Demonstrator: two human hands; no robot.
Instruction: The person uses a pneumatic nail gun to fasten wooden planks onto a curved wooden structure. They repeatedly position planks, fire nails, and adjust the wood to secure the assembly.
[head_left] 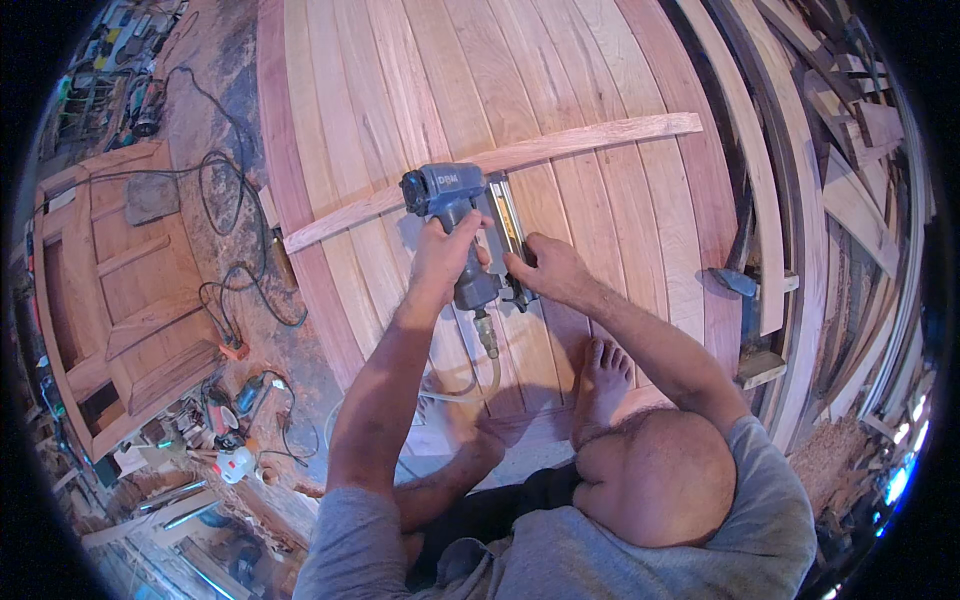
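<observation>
A dark blue pneumatic nail gun (pixel 455 185) is held over a wide panel of joined wooden boards (pixel 500 75). My left hand (pixel 447 255) is wrapped round its handle, thumb and fingers toward the body. My right hand (pixel 550 268) has its fingers closed on the lower part of the gun's slim magazine (pixel 507 215). From the handle's base a brass coupling (pixel 486 335) leads to a pale air hose. A narrow wooden batten (pixel 600 138) lies crosswise over the boards, passing behind the gun; the gun's nose is hard to make out.
A panelled wooden door (pixel 130 250) lies at the left, beside black cables (pixel 265 285) and power tools (pixel 225 410). Long planks (pixel 745 150) and offcuts (pixel 850 200) are stacked at the right. A blue-grey tool head (pixel 735 282) rests at the panel's right edge. My bare foot (pixel 605 375) stands on the boards.
</observation>
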